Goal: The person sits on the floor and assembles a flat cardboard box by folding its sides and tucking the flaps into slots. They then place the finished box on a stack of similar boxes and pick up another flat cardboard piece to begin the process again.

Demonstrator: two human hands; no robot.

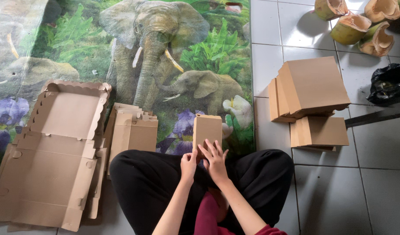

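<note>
A small folded brown cardboard box point(207, 129) stands upright in front of my crossed legs in black trousers. My left hand point(189, 164) pinches its lower left corner. My right hand point(214, 159) lies with spread fingers against its lower front edge. Both hands touch the box over a mat printed with elephants point(165, 65).
Flat unfolded cardboard box blanks point(56, 148) lie in a pile to my left, smaller blanks point(132, 130) beside them. Folded boxes point(311, 93) are stacked on the white tiled floor at right. Split coconut husks point(361, 26) and a black plastic bag point(389, 82) sit at far right.
</note>
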